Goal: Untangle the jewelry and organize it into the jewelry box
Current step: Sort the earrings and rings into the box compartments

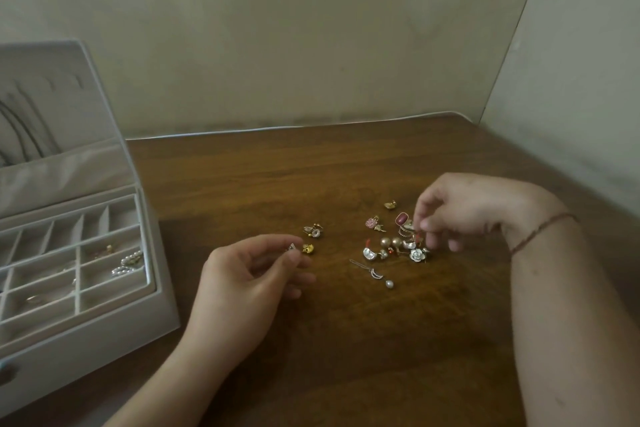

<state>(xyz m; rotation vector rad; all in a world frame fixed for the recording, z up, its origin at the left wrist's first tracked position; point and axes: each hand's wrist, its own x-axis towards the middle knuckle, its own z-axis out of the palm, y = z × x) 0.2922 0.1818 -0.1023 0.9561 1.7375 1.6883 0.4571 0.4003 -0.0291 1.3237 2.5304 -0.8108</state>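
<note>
Both hands mid-sort: left hand [258,270] pinches a small earring [292,247], right hand [460,210] picks at the pile [398,243] on the bench [346,166], so next probably drop it into the box [152,253].

Jewelry box [104,288] cut off at left edge; piece pinched by left hand [249,274] too small to tell.

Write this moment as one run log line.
left hand: pinches small earring | right hand: fingers in jewelry pile | jewelry box: open

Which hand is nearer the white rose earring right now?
Right. The right hand pinches into the pile just above the white rose earring; the left hand sits well off to its left.
</note>
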